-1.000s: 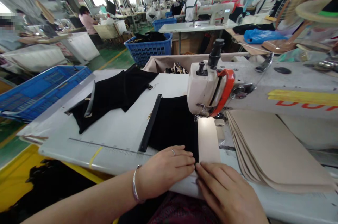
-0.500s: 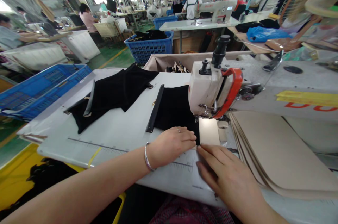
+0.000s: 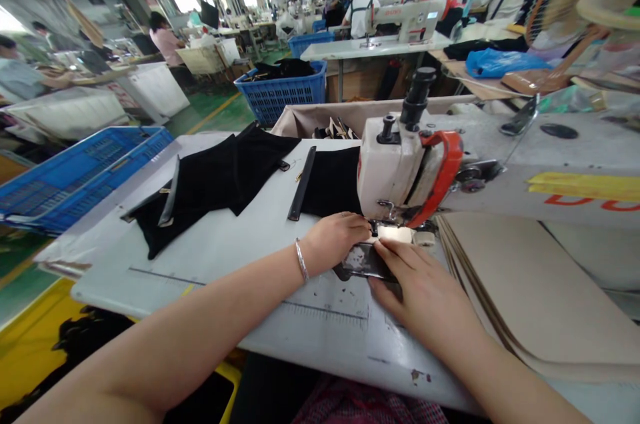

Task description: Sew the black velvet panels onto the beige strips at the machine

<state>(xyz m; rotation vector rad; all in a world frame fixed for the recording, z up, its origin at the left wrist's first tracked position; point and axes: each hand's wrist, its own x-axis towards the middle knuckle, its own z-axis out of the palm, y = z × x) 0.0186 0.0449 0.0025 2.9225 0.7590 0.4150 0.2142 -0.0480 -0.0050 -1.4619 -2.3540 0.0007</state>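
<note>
My left hand (image 3: 336,241) lies with fingers flat and together on the near edge of a black fabric piece (image 3: 331,181) with a zipper strip, just in front of the presser foot of the sewing machine (image 3: 400,167). My right hand (image 3: 417,281) rests beside it, fingers stretched flat, pressing a beige fabric strip (image 3: 397,233) at the needle plate. The fingertips of both hands almost touch. The machine head hides most of the beige strip.
A pile of black fabric pieces (image 3: 210,181) lies on the table (image 3: 240,244) at the left. A stack of beige sheets (image 3: 530,277) sits at the right under the machine arm. Blue crates (image 3: 70,171) stand at the left; other people work at tables behind.
Both hands have moved away from me toward the needle, pushing the black piece and beige strip under the machine head; much less of both pieces shows in front of the foot.
</note>
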